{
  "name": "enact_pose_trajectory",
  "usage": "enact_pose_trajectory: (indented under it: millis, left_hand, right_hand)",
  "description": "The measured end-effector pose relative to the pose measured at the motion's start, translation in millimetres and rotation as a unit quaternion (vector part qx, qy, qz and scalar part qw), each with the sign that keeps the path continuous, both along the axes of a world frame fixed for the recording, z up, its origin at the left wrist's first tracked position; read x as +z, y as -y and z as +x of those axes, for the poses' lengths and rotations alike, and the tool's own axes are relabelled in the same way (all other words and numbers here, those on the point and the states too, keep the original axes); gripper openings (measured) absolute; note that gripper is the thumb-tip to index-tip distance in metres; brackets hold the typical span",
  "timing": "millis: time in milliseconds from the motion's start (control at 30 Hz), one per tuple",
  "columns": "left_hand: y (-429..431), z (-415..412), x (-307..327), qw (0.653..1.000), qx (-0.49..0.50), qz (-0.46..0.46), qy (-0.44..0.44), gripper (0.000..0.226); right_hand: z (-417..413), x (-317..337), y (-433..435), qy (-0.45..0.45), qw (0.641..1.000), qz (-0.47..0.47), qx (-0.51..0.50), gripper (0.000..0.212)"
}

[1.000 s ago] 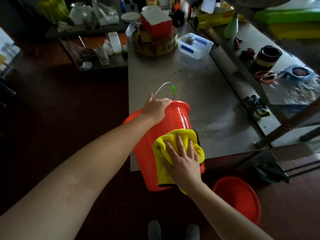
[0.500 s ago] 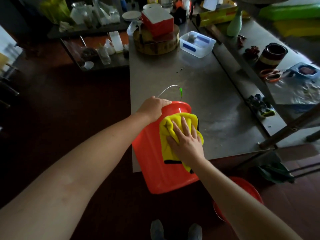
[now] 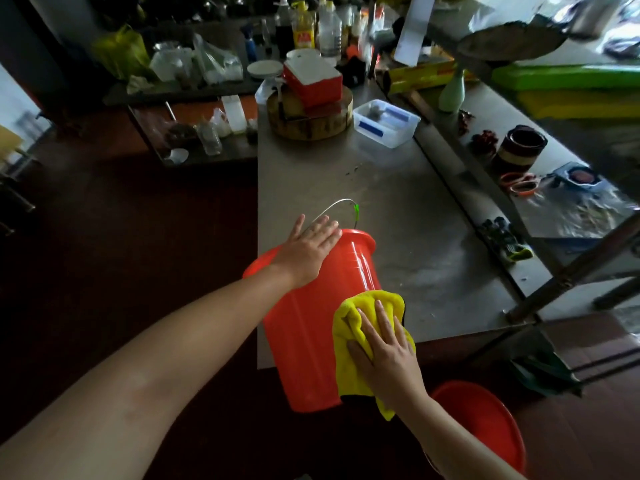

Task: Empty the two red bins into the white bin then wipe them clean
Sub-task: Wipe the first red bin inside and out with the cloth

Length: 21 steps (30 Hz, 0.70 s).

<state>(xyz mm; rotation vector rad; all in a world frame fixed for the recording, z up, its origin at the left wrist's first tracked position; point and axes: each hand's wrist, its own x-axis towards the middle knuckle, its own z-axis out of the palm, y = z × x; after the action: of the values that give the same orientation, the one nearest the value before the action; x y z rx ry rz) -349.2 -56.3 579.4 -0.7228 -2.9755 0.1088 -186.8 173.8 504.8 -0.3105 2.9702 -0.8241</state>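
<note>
dull grey metal bench (image 3: 398,209), flat top, scuffed and streaked, a few dark specks mid-way. dark brown floor (image 3: 138,237) around it. red bin (image 3: 304,323), smooth glossy plastic, round and tapered, faint ridges below a flared rim, tipped on its side: rim end over the near bench edge, base end sticking out past the edge toward the person. second red bin (image 3: 485,420) down on the floor at lower right, round, partly hidden by the right forearm. yellow cloth (image 3: 349,327), fluffy, bunched, dark trim on one edge, pressed on the tipped bin's right wall toward the base end. thin bent wire handle (image 3: 337,204) with a green tip, standing up off the rim. at the far end of the bench: thick round wooden block (image 3: 311,123) with a red box (image 3: 311,81), white-lidded, on top; clear plastic tub (image 3: 386,124) just beside.

left hand (image 3: 304,251) laid flat on the bin wall by the rim, fingers straight and slightly spread, arm stretched forward. right hand (image 3: 388,358) flat on the cloth, fingers straight and spread, pressing it to the bin.

versus half a second back: cloth and right hand lower, slid from just under the rim toward the base end; left fingers flattened out of a curl over the rim; more of the floor bin in view.
</note>
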Motion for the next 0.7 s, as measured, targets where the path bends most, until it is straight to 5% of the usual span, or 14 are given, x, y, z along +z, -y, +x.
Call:
enact_pose_trajectory:
  millis: [333,700]
  left_hand:
    - [15,64,-21,0.999,-0.024,0.017,-0.030,0.049]
    - [21,162,-53,0.992,0.084,0.037,0.083,0.064]
  right_hand:
    - [-3,10,5,-0.007,1.000,0.015,0.017,0.066]
    - [-10,4,0,-0.025,0.999,0.013,0.032,0.064]
